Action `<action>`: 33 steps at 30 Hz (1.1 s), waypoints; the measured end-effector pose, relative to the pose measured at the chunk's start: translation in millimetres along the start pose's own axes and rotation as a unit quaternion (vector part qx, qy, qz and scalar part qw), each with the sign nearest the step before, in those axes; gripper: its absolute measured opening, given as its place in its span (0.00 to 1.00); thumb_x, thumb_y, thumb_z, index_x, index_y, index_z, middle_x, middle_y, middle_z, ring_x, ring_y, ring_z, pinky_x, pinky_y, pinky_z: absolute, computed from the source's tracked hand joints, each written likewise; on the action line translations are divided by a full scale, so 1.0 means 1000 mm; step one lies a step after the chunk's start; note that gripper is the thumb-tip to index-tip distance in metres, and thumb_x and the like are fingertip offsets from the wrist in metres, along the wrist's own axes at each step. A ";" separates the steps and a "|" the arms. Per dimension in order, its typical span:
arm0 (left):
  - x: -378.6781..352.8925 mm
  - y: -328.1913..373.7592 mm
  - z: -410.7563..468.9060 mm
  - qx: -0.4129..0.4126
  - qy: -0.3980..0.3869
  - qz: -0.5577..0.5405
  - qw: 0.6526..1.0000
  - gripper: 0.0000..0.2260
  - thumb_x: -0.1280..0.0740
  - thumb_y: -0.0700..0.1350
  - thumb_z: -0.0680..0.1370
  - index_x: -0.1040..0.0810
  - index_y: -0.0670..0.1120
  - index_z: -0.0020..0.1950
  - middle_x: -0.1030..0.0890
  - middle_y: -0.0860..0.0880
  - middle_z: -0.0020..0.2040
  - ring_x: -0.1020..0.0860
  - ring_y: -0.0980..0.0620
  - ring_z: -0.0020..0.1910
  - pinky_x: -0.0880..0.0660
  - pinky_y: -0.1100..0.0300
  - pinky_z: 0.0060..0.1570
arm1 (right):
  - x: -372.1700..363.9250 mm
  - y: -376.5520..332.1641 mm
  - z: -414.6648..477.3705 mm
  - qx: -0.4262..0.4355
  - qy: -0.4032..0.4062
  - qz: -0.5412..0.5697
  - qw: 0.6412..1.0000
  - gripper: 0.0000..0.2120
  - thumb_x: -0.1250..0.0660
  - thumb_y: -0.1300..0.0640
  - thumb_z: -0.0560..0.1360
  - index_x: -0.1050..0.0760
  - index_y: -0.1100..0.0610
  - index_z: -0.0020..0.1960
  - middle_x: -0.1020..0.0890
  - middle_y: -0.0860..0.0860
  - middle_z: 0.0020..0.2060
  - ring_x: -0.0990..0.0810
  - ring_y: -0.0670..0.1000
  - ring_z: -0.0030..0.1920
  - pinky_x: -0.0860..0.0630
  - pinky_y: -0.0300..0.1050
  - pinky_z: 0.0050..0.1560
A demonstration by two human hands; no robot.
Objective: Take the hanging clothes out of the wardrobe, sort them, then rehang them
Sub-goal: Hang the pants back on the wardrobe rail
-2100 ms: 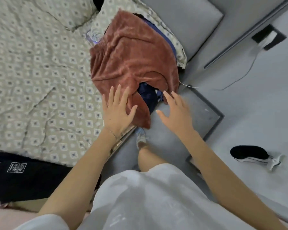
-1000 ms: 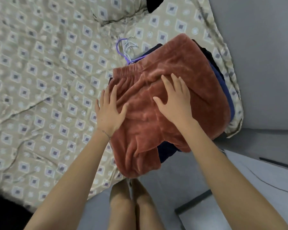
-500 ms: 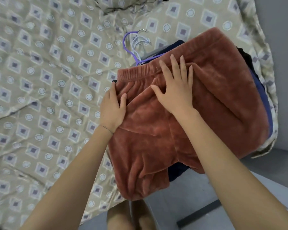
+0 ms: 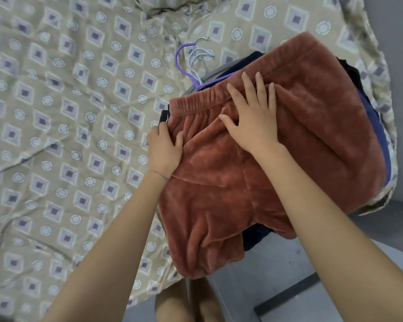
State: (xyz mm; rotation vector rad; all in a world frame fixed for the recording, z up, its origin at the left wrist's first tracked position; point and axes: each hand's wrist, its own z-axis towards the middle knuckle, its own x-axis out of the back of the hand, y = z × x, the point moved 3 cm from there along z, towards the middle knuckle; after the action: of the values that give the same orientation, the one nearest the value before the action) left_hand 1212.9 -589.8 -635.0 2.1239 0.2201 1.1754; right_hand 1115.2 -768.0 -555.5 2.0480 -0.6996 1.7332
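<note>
A bed [image 4: 56, 112] in a beige sheet printed with squares and rings fills the left and middle of the view, with grey floor [image 4: 289, 287] at the lower right.

The left hand [image 4: 164, 149], a thin bracelet [image 4: 159, 175] at its wrist, sits at the left edge of the pile. Its fingers [image 4: 161, 131] are close together and bent at the side seam, just under the waistband, and the thumb lies on top of the cloth. I cannot tell whether they pinch the cloth or only press it.

Just right of that, the hooks of several hangers [image 4: 184, 63], one purple and the others pale or wire, stick out from under the pile onto the sheet.

The rust fleece trousers [image 4: 312, 135] lie on top, near the bed's right corner, with one leg drooping over the edge.

The right hand [image 4: 254, 119] rests flat on them just below the elastic waistband. Its fingers [image 4: 246, 87] are spread wide and straight and hold nothing.

Navy and black garments [image 4: 256, 238] show beneath the fleece along the right side and at the bottom.

As I read it, the clothes are already out of the wardrobe and stacked on the bed, apparently still on their hangers. Sorting looks barely begun, since everything sits in one heap, and the rehanging is all still to do.
</note>
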 end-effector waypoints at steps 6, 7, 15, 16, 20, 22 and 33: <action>0.019 0.005 -0.006 -0.043 -0.006 -0.050 0.998 0.10 0.35 0.47 0.81 0.33 0.44 0.46 0.28 0.50 0.40 0.29 0.48 0.41 0.40 0.59 0.39 | 0.001 0.000 -0.010 -0.003 0.014 0.023 1.000 0.31 0.39 0.40 0.79 0.40 0.50 0.78 0.44 0.53 0.79 0.53 0.57 0.79 0.62 0.58 0.76; 0.022 0.009 -0.011 -0.040 -0.003 -0.074 0.996 0.11 0.36 0.48 0.82 0.33 0.44 0.45 0.29 0.52 0.38 0.31 0.51 0.39 0.39 0.58 0.38 | 0.004 0.000 -0.011 -0.008 0.018 0.032 0.999 0.32 0.40 0.39 0.79 0.41 0.49 0.78 0.43 0.53 0.78 0.51 0.57 0.79 0.62 0.58 0.76; 0.066 0.043 -0.068 -0.086 0.079 -0.153 0.981 0.11 0.39 0.44 0.83 0.33 0.53 0.42 0.29 0.62 0.33 0.30 0.60 0.33 0.36 0.67 0.37 | 0.042 -0.003 -0.018 -0.014 0.100 0.093 0.991 0.30 0.46 0.37 0.79 0.32 0.55 0.73 0.31 0.60 0.69 0.35 0.62 0.71 0.43 0.60 0.74; 0.072 0.043 -0.075 -0.091 0.071 -0.154 0.981 0.11 0.39 0.44 0.83 0.33 0.53 0.41 0.29 0.61 0.32 0.31 0.60 0.33 0.36 0.65 0.37 | 0.049 -0.004 -0.020 -0.004 0.127 0.105 0.986 0.28 0.43 0.38 0.79 0.28 0.57 0.68 0.29 0.60 0.66 0.33 0.62 0.69 0.39 0.59 0.72; 0.100 0.040 -0.102 -0.099 0.057 -0.139 0.984 0.09 0.39 0.45 0.83 0.29 0.48 0.43 0.30 0.58 0.32 0.31 0.57 0.32 0.33 0.60 0.36 | 0.084 -0.011 -0.038 0.022 0.214 0.150 0.965 0.20 0.35 0.42 0.76 0.25 0.60 0.51 0.23 0.57 0.53 0.25 0.59 0.58 0.29 0.54 0.62; 0.116 0.041 -0.120 -0.116 0.050 -0.131 0.983 0.10 0.39 0.44 0.83 0.30 0.47 0.42 0.31 0.56 0.31 0.32 0.57 0.31 0.34 0.62 0.35 | 0.096 -0.013 -0.045 0.033 0.192 0.151 0.969 0.22 0.35 0.40 0.76 0.25 0.59 0.55 0.24 0.56 0.57 0.27 0.59 0.62 0.33 0.56 0.66; 0.181 0.042 -0.236 -0.106 0.044 -0.125 0.985 0.09 0.38 0.43 0.83 0.26 0.46 0.43 0.27 0.49 0.34 0.30 0.54 0.33 0.32 0.60 0.37 | 0.150 -0.025 -0.131 0.073 0.096 0.169 0.978 0.24 0.41 0.32 0.76 0.31 0.54 0.39 0.30 0.49 0.36 0.30 0.53 0.41 0.38 0.45 0.50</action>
State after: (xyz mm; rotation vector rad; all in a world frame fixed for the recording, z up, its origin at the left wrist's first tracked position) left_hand 1121.8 -424.9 -401.1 1.8033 0.3727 1.0930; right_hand 1042.8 -693.2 -383.9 1.9018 -0.9244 2.1969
